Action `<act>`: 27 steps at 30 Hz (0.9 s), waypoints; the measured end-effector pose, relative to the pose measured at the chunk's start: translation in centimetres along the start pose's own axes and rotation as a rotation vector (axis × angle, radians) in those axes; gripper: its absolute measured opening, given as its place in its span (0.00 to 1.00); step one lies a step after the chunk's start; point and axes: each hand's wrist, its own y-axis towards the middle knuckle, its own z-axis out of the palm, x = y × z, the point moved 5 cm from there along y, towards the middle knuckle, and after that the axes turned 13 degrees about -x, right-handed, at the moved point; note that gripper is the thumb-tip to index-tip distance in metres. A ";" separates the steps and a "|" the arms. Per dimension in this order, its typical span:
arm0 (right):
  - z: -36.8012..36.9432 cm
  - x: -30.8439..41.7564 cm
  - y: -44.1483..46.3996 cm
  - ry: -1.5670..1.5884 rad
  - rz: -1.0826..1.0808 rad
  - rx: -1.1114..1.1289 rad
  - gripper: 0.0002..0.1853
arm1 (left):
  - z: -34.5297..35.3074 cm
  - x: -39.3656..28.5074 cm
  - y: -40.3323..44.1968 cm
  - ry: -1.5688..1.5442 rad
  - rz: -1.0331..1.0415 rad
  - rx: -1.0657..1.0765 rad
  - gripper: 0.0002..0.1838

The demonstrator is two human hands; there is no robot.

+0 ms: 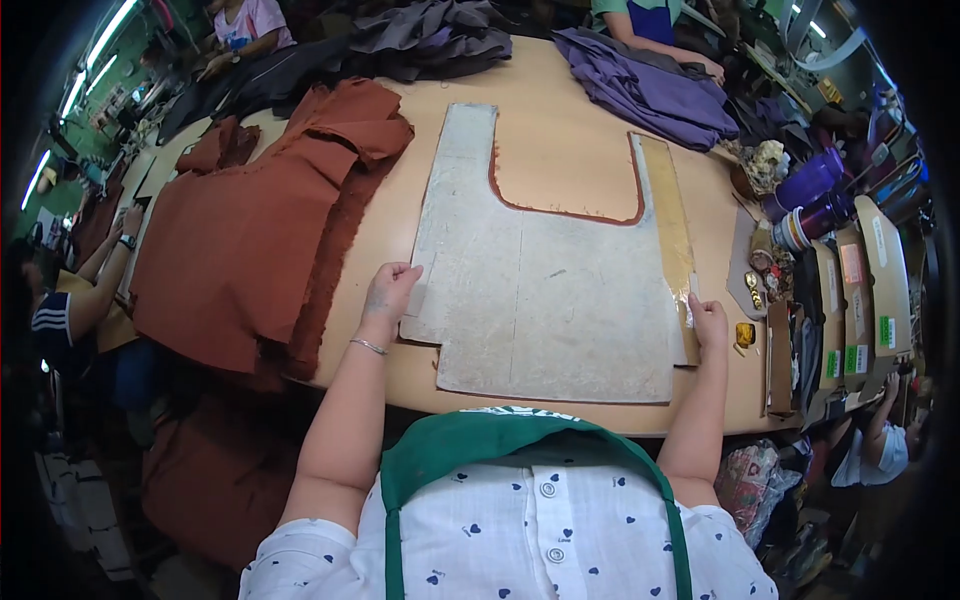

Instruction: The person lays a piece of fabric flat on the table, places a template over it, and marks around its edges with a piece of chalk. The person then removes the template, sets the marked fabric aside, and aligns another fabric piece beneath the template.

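A large grey pattern board (pixel 560 300) lies flat on the table before me, with a U-shaped cut-out on its far side. A thin rust-coloured fabric edge shows along the cut-out. A yellowish strip (pixel 672 215) runs down the board's right side, with shiny clear tape near its lower end. My left hand (pixel 393 292) is closed in a pinch on a small pale tab at the board's left edge. At the opposite edge, my right hand (pixel 710 322) pinches a similar tab beside the tape. Rust-brown fabric pieces (pixel 235 250) lie stacked to the left.
Purple fabric (pixel 650 90) and dark grey fabric (pixel 430 40) are heaped along the far side. A small yellow item (pixel 745 334), upright cardboard files (pixel 850 290) and a purple container (pixel 810 178) stand at right. Other people work around the table.
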 end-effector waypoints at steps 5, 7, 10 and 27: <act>-2.3 0.7 -3.2 0.550 0.138 0.506 0.15 | -0.5 0.6 0.0 -0.326 -0.308 0.168 0.14; -2.9 0.8 -5.0 0.788 0.100 0.570 0.22 | -0.3 0.9 -0.3 -0.403 -0.367 0.243 0.15; -4.6 -2.6 -5.1 0.849 0.025 0.372 0.25 | -0.3 -1.8 -2.0 -0.046 0.028 0.217 0.16; -36.7 -17.0 -11.6 1.116 -0.171 -0.750 0.33 | -3.5 -3.0 -0.6 -0.055 0.056 0.008 0.33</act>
